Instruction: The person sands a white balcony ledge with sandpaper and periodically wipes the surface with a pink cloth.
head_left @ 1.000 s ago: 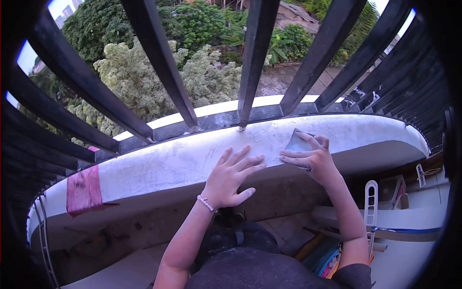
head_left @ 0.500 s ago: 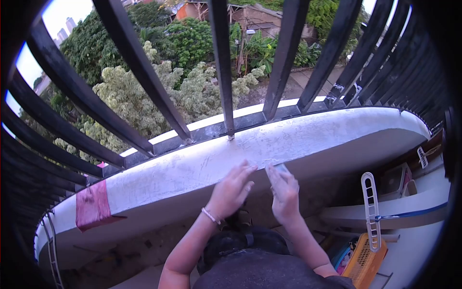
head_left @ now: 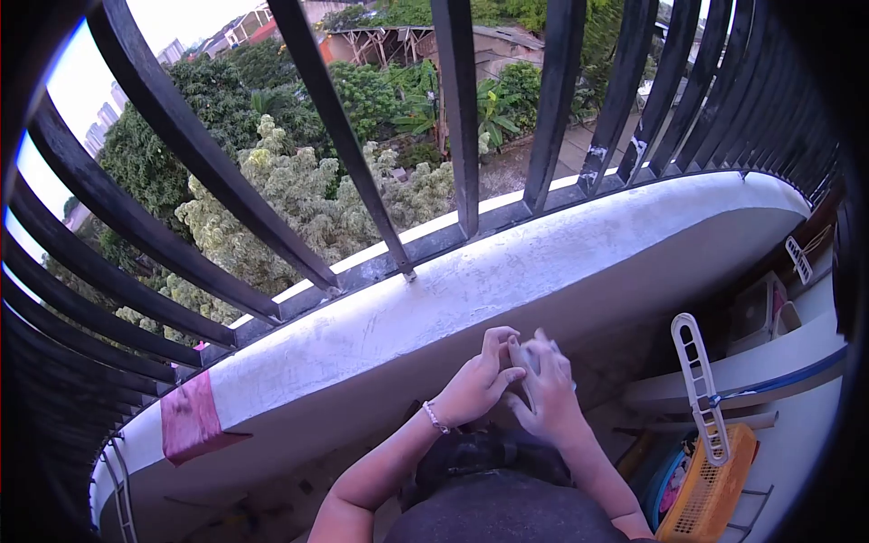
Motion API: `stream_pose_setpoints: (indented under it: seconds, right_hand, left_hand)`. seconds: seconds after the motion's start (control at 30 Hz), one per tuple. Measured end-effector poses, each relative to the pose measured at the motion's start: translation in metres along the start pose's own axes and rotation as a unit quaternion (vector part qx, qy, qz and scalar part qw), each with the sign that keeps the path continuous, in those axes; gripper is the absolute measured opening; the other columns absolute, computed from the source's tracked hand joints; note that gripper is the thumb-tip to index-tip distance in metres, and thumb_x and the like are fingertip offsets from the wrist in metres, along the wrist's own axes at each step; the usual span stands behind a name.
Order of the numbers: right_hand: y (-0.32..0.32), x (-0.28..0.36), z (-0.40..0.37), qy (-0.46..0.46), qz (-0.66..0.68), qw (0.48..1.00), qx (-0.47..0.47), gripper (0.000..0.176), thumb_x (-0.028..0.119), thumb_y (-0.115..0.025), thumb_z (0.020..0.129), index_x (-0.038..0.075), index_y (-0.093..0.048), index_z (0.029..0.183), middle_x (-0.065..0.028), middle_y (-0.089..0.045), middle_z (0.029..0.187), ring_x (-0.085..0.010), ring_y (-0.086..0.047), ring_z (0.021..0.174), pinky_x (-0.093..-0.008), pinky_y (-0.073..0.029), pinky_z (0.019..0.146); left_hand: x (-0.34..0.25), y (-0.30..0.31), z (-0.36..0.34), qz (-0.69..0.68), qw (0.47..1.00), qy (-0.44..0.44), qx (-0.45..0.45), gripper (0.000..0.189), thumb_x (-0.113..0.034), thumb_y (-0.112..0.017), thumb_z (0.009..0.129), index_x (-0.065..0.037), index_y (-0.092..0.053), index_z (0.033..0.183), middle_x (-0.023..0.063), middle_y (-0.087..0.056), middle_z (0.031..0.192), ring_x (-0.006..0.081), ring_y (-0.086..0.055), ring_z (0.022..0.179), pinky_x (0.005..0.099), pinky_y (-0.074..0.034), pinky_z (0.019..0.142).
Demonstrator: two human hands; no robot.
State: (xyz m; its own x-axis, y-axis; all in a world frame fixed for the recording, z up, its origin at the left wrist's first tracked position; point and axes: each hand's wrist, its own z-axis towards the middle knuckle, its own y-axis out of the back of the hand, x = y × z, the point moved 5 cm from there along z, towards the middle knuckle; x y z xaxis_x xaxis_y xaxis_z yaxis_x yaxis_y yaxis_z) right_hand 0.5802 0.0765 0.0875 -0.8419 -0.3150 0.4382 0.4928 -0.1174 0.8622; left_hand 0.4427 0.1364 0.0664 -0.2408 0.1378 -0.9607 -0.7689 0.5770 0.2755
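Observation:
My left hand (head_left: 478, 380) is raised in front of my body, its fingers bent and touching the fingers of my right hand. A beaded bracelet (head_left: 434, 417) circles the left wrist. My right hand (head_left: 545, 389) is close beside it, with a small greyish piece (head_left: 528, 358) between its fingers; what it is, I cannot make out. Both hands are just below the edge of the white ledge (head_left: 453, 290), apart from it. The ledge's top looks scuffed and carries the dark railing (head_left: 463, 118).
A pink cloth (head_left: 192, 418) hangs over the ledge at the left. To the right are a white slotted strip (head_left: 699, 385), a blue strap (head_left: 769, 384) and an orange basket (head_left: 715, 480). Trees (head_left: 272, 195) stand beyond the railing.
The view has turned and shifted. Both hands have drawn back from the ledge's edge towards my body and come together, the left fingers now touching the right hand.

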Motion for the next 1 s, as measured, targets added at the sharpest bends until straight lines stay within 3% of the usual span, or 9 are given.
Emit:
stream_pose_setpoints:
  seconds: [0.1, 0.23, 0.5, 0.6, 0.63, 0.73, 0.8, 0.9, 1.0]
  right_hand:
    - [0.005, -0.006, -0.008, -0.016, 0.050, 0.997, -0.055, 0.067, 0.022, -0.077, 0.086, 0.009, -0.061, 0.149, -0.0161, -0.059, 0.123, -0.0320, -0.057, 0.117, -0.0489, -0.041, 0.097]
    - [0.005, -0.018, -0.013, 0.008, 0.014, 0.999, -0.033, 0.072, 0.024, -0.078, 0.086, 0.008, -0.056, 0.153, -0.0155, -0.058, 0.122, -0.0325, -0.057, 0.119, -0.0475, -0.040, 0.096]
    - [-0.007, -0.028, -0.010, -0.056, 0.122, 0.989, -0.060, 0.101, 0.033, -0.081, 0.083, 0.009, -0.031, 0.168, -0.0112, -0.059, 0.135, -0.0324, -0.054, 0.128, -0.0477, -0.036, 0.100]
    - [-0.011, -0.010, -0.010, -0.051, 0.009, 0.998, -0.034, 0.100, 0.035, -0.080, 0.083, 0.012, -0.032, 0.168, -0.0082, -0.057, 0.141, -0.0338, -0.047, 0.139, -0.0504, -0.031, 0.105]
    - [-0.009, -0.003, -0.008, -0.055, 0.019, 0.998, -0.035, 0.093, 0.036, -0.080, 0.083, 0.021, -0.040, 0.166, -0.0074, -0.056, 0.143, -0.0355, -0.039, 0.148, -0.0530, -0.027, 0.109]
    - [-0.015, 0.002, -0.006, -0.025, -0.055, 0.996, -0.059, 0.082, 0.035, -0.079, 0.084, 0.031, -0.050, 0.161, -0.0086, -0.056, 0.144, -0.0370, -0.040, 0.148, -0.0523, -0.026, 0.110]
    - [-0.013, 0.004, -0.004, -0.024, 0.003, 0.999, -0.046, 0.074, 0.025, -0.075, 0.086, 0.032, -0.055, 0.157, -0.0124, -0.051, 0.153, -0.0405, -0.043, 0.146, -0.0531, -0.035, 0.109]
    - [-0.018, 0.004, -0.001, -0.007, 0.086, 0.995, -0.049, 0.076, 0.007, -0.068, 0.086, 0.027, -0.052, 0.158, -0.0144, -0.045, 0.163, -0.0438, -0.049, 0.140, -0.0519, -0.048, 0.110]
    - [-0.031, -0.008, -0.010, -0.141, 0.226, 0.961, 0.076, 0.079, 0.002, -0.065, 0.085, 0.025, -0.049, 0.160, -0.0105, -0.048, 0.163, -0.0404, -0.056, 0.132, -0.0460, -0.048, 0.114]
  left_hand:
    - [-0.004, -0.005, 0.013, -0.057, 0.997, 0.007, 0.057, 0.041, -0.013, -0.065, 0.105, -0.003, -0.041, 0.138, 0.0190, -0.067, 0.126, 0.0242, -0.067, 0.121, 0.0391, -0.052, 0.104]
    - [0.018, -0.015, 0.020, -0.138, 0.986, 0.035, 0.086, 0.030, -0.016, -0.069, 0.104, -0.002, -0.050, 0.124, 0.0105, -0.068, 0.117, 0.0127, -0.066, 0.111, 0.0336, -0.054, 0.097]
    - [0.028, -0.005, 0.014, -0.161, 0.985, 0.049, 0.048, 0.012, -0.008, -0.066, 0.105, -0.002, -0.055, 0.106, 0.0079, -0.071, 0.113, 0.0089, -0.065, 0.106, 0.0296, -0.055, 0.094]
    - [0.024, 0.009, 0.018, -0.189, 0.979, 0.045, 0.058, 0.012, -0.005, -0.066, 0.104, -0.003, -0.055, 0.105, 0.0082, -0.073, 0.111, 0.0095, -0.067, 0.104, 0.0297, -0.057, 0.092]
    - [0.019, 0.016, 0.018, -0.193, 0.977, 0.054, 0.074, 0.012, -0.005, -0.067, 0.104, -0.003, -0.055, 0.105, 0.0081, -0.073, 0.110, 0.0099, -0.068, 0.103, 0.0299, -0.057, 0.091]
    - [0.023, 0.024, 0.015, -0.190, 0.977, 0.030, 0.089, 0.015, -0.006, -0.069, 0.103, -0.003, -0.054, 0.106, 0.0082, -0.073, 0.109, 0.0120, -0.070, 0.102, 0.0302, -0.059, 0.088]
    - [0.025, 0.028, 0.011, -0.199, 0.976, 0.035, 0.086, 0.016, -0.006, -0.070, 0.103, -0.003, -0.054, 0.107, 0.0084, -0.073, 0.110, 0.0125, -0.070, 0.104, 0.0299, -0.058, 0.090]
    - [0.024, 0.030, 0.005, -0.123, 0.977, 0.008, 0.175, 0.035, -0.011, -0.065, 0.106, -0.001, -0.046, 0.134, 0.0135, -0.074, 0.116, 0.0157, -0.072, 0.106, 0.0344, -0.057, 0.096]
    - [0.033, 0.039, -0.001, 0.079, 0.940, 0.001, 0.331, 0.072, -0.022, -0.064, 0.106, -0.003, -0.020, 0.160, 0.0179, -0.075, 0.120, 0.0282, -0.074, 0.107, 0.0413, -0.057, 0.098]
